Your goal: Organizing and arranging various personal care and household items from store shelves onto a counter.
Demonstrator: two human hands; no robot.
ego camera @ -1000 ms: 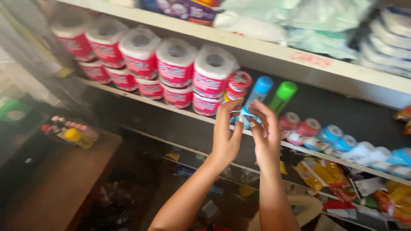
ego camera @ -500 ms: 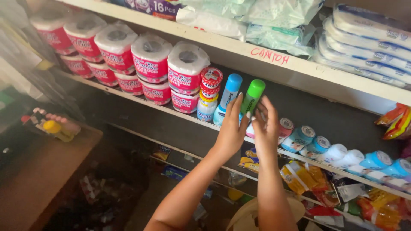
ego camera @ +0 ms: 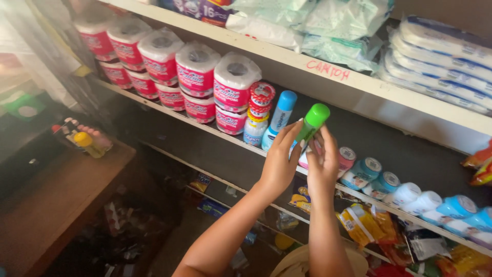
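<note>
Both hands point(ego camera: 302, 164) clasped around green-capped bottle point(ego camera: 310, 123), beside blue-capped bottle point(ego camera: 279, 115), shelf point(ego camera: 215, 136)

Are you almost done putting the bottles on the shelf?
Partly. A blue-capped bottle already stands on the shelf beside the toilet paper rolls. The green-capped bottle is in hand: the left hand and right hand both hold it just in front of the shelf, next to the blue one. It is not yet set down, so that looks like what is left.
</note>
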